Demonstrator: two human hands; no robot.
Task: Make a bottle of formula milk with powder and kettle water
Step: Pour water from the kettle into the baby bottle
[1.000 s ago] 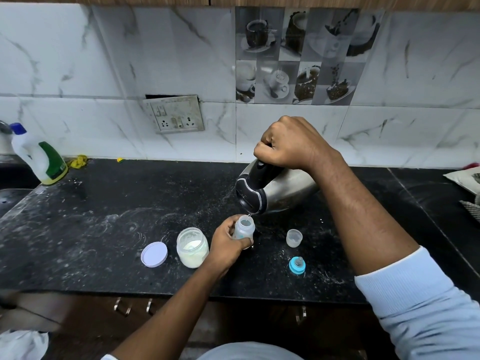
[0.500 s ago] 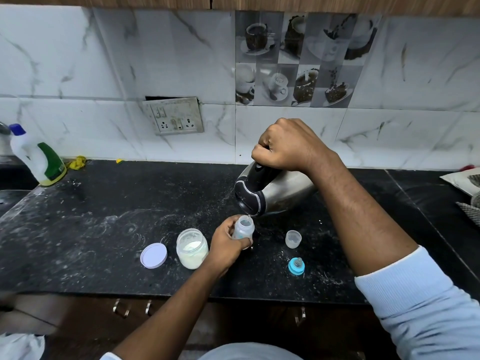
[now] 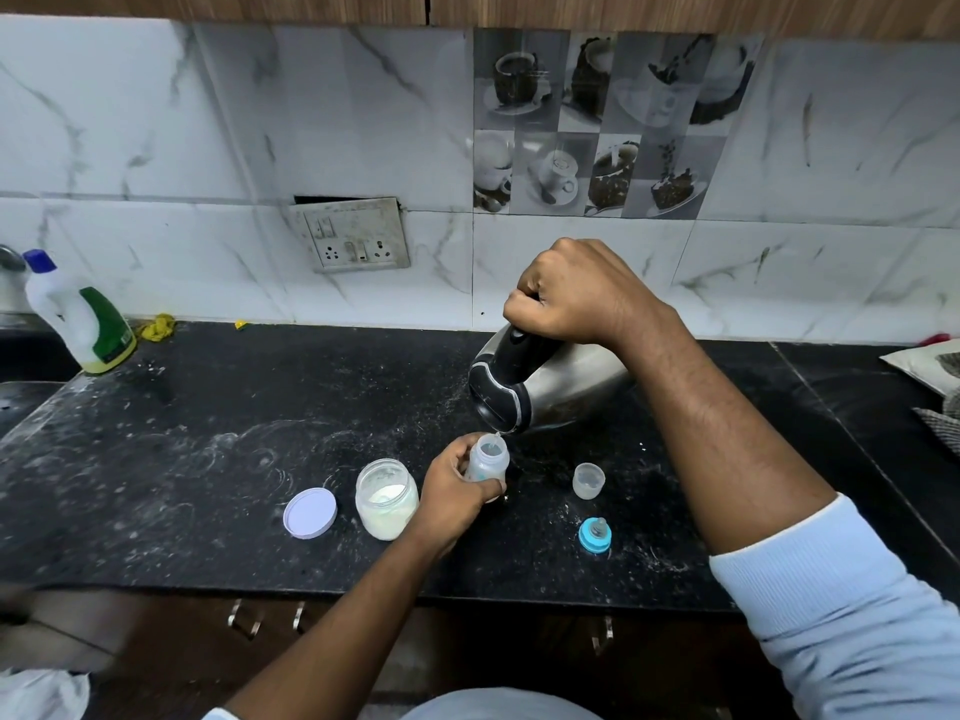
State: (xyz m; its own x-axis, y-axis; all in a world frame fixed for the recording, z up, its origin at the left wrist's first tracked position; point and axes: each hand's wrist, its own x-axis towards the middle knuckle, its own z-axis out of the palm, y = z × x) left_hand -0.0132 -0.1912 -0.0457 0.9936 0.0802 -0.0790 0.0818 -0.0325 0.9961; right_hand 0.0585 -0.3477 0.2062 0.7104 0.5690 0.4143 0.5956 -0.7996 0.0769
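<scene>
A small clear baby bottle (image 3: 487, 456) stands open on the black counter (image 3: 208, 459), and my left hand (image 3: 454, 491) grips its side. My right hand (image 3: 576, 293) grips the handle of a steel kettle (image 3: 550, 389), which is tipped far over with its spout right above the bottle's mouth. A thin stream of water runs from the spout into the bottle. Left of the bottle stands an open jar of white powder (image 3: 387, 498), with its pale lid (image 3: 310, 512) lying flat beside it. The blue teat ring (image 3: 596, 535) and the clear cap (image 3: 588, 480) lie to the right.
A white and green detergent bottle (image 3: 78, 317) stands at the back left by the sink. A socket plate (image 3: 356, 241) hangs on the marble wall. Cloth and a bag (image 3: 935, 376) lie at the right edge. White powder dusts the counter.
The kettle stays tipped over the bottle and both hands keep their grip. Only my viewpoint has shifted slightly.
</scene>
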